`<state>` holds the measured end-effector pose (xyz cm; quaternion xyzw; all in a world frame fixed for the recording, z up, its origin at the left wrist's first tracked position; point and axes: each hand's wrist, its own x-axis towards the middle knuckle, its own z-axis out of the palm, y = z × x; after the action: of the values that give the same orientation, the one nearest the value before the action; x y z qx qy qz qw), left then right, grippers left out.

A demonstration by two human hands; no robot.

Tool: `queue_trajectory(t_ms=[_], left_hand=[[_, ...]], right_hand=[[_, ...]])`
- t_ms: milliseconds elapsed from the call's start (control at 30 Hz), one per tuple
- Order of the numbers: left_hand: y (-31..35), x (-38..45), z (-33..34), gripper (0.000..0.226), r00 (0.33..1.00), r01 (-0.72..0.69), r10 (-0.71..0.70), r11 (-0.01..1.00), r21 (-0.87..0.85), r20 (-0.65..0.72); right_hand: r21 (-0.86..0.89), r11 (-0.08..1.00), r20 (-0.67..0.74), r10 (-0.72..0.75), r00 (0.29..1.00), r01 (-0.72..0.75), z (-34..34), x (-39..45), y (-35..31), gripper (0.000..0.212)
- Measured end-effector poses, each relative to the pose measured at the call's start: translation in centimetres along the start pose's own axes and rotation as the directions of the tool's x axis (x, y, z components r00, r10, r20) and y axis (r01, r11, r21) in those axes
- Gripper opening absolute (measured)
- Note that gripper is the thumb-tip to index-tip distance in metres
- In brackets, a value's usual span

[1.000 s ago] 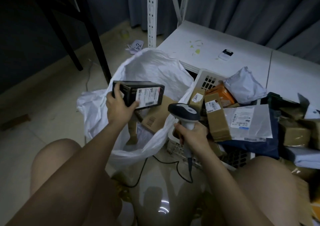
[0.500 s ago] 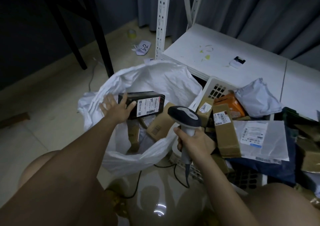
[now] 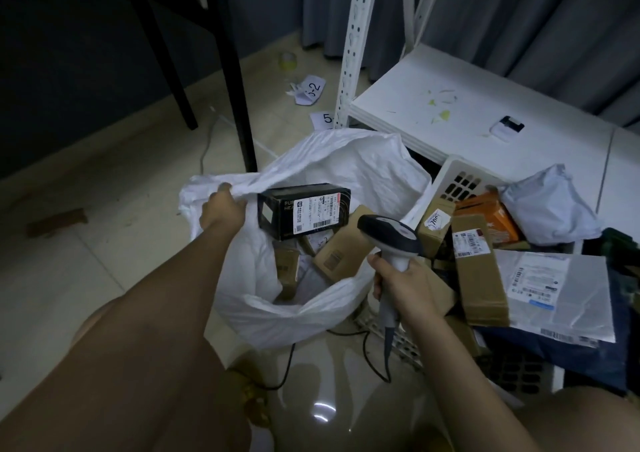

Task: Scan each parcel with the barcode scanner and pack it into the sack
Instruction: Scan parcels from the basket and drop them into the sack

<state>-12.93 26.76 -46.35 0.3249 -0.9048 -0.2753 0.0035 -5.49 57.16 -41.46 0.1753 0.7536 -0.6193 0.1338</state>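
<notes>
A white sack (image 3: 332,167) stands open on the floor in the middle. My left hand (image 3: 221,207) grips its left rim. A black box (image 3: 303,211) with a white barcode label lies inside the sack on top of several brown cardboard parcels (image 3: 341,247), free of my hand. My right hand (image 3: 403,278) holds the barcode scanner (image 3: 389,240) by its handle, its dark head at the sack's right edge. To the right, a white basket (image 3: 457,178) is heaped with parcels: a long brown box (image 3: 478,271), an orange packet (image 3: 491,216), a grey mailer bag (image 3: 550,206).
A flat mailer with a label (image 3: 561,289) lies at the right. A low white shelf (image 3: 467,109) and a white perforated rack post (image 3: 351,46) stand behind. Black table legs (image 3: 235,88) rise at the back left. The scanner cable (image 3: 367,351) trails on the glossy floor. My knees frame the bottom.
My left hand let go of the black box, which now lies in the sack, and moved left to grip the sack's rim. The right hand keeps the scanner.
</notes>
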Motion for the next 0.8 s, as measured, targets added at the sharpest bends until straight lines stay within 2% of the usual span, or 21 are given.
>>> queue_trajectory(t_ms=[33,100,167,267,433,500,600,667,800], left_hand=[[-0.2,0.2,-0.4,0.041,0.999,-0.019,0.018,1.0,-0.018,-0.043],[-0.2,0.6,-2.2,0.04,0.981,-0.021,0.007,0.997,-0.068,-0.196],[0.3,1.2,-4.8,0.032,0.946,-0.014,-0.054,0.978,-0.209,-0.319],[0.4,2.0,-7.9,0.028,0.913,-0.097,-0.054,0.934,-0.343,-0.405],[1.7,-1.1,-7.3,0.046,0.952,-0.112,0.053,0.977,-0.181,-0.301],[3.2,-3.4,-6.2,0.054,0.93,-0.223,0.165,0.964,-0.146,-0.327],[5.7,-6.5,-4.0,0.055,0.894,-0.383,0.323,0.91,-0.157,-0.312],[7.6,-8.7,-2.2,0.047,0.875,-0.474,0.426,0.85,-0.229,-0.232],[12.0,-13.4,1.3,0.034,0.793,-0.593,0.601,0.727,-0.346,-0.099]], right_hand=[[0.001,1.0,0.001,0.001,1.0,-0.001,0.3,0.1,-0.2,0.034],[0.003,1.0,0.005,-0.006,1.0,0.006,0.8,0.2,-0.5,0.033],[0.003,1.0,0.012,-0.025,1.0,0.025,1.4,0.2,-0.8,0.032],[0.051,0.998,0.009,-0.041,0.999,0.04,2.3,-0.1,-1.4,0.031],[0.095,0.995,0.043,-0.025,0.999,0.021,2.2,-1.1,-1.8,0.028],[0.083,0.996,0.034,-0.038,0.999,0.035,0.9,-1.8,-1.7,0.032],[0.082,0.996,-0.06,-0.02,0.998,0.025,-2.1,-2.8,-1.5,0.034],[0.118,0.993,-0.116,0.001,0.993,0.013,-4.4,-3.2,-1.0,0.029],[0.205,0.979,-0.208,0.026,0.978,0.018,-9.6,-3.8,-0.3,0.021]])
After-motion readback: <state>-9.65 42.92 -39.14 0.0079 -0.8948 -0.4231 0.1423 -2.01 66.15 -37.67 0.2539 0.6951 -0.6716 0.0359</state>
